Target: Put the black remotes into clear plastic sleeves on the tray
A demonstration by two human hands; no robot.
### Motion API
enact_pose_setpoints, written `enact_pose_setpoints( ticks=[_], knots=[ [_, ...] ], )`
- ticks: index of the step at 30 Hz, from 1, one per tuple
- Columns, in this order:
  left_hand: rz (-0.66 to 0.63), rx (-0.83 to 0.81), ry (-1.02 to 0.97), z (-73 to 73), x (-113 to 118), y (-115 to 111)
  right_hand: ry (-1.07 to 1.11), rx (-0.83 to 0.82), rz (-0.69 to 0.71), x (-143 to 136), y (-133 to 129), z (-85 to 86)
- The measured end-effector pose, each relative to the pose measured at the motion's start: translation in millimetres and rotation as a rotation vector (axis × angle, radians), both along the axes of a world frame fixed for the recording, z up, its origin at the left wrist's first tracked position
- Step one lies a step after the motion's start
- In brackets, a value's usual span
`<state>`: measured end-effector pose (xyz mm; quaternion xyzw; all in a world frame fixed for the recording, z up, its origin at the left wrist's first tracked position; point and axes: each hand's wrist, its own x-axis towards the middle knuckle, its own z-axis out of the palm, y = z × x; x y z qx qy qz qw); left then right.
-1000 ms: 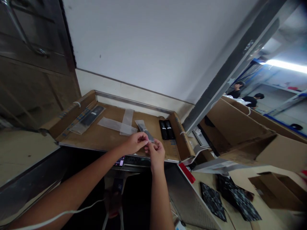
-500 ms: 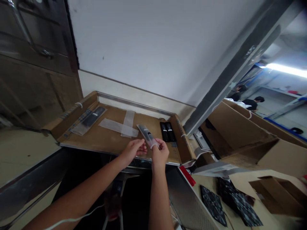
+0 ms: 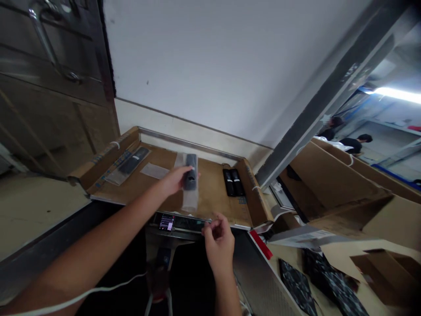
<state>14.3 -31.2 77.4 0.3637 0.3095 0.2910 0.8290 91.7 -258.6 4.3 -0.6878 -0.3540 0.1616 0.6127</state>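
Observation:
My left hand (image 3: pixel 181 179) is closed round a long black item (image 3: pixel 191 160) inside a clear plastic sleeve. The sleeve's loose end (image 3: pixel 190 202) hangs toward the front of the cardboard-lined tray (image 3: pixel 212 199). At the tray's front edge is my right hand (image 3: pixel 219 239), thumb and fingers curled together; whether anything thin is between them cannot be made out. Two bare black items (image 3: pixel 233 182) with small white labels lie side by side at the tray's right. Another sleeved black item (image 3: pixel 134 160) rests at the left, and a flat plastic sleeve (image 3: pixel 154 170) lies near my left wrist.
Cardboard walls (image 3: pixel 255 188) edge the tray, with a white wall behind it. A lit phone-like screen (image 3: pixel 166 222) sits below the front edge. To the right stand a large open carton (image 3: pixel 342 188) and dark patterned packets (image 3: pixel 296 281). A person (image 3: pixel 357 142) is farther back.
The sleeved black item has passed from my right hand to my left, moving left and turning more upright. My right hand has drawn back toward the tray's front edge.

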Motion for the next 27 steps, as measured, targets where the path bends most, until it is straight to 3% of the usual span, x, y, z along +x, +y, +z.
enact_pose_setpoints(
  ticks=[2,4,8,12,16,19,23,25,27],
  knots=[
    [0.131,0.171,0.174,-0.6,-29.3,37.6,-0.009,-0.01,-0.009,7.4,-4.0,-2.8],
    [0.177,0.305,0.392,-4.2,-59.6,74.2,-0.066,-0.035,-0.047,13.6,-1.5,0.1],
    [0.236,0.584,0.809,-13.4,-102.0,118.5,-0.434,-0.046,0.0,8.4,43.8,19.5],
    [0.271,0.751,1.01,-19.1,-115.2,124.5,-0.704,-0.115,0.209,-3.7,128.7,29.8],
    [0.281,0.753,1.033,-24.5,-122.5,119.9,-0.623,-0.381,0.054,13.9,184.0,14.9],
    [0.264,0.763,1.043,-28.9,-127.9,118.9,-0.567,-0.407,0.081,38.0,191.5,-1.1],
    [0.276,0.819,1.062,-35.3,-127.5,125.2,-0.411,-0.164,0.214,61.1,182.2,-15.1],
    [0.275,0.86,1.084,-37.6,-124.6,128.4,-0.188,0.017,0.179,69.0,176.4,-18.8],
    [0.239,0.981,1.145,-37.5,-121.5,127.3,0.103,0.186,0.038,75.4,171.6,-20.6]
  ],
)
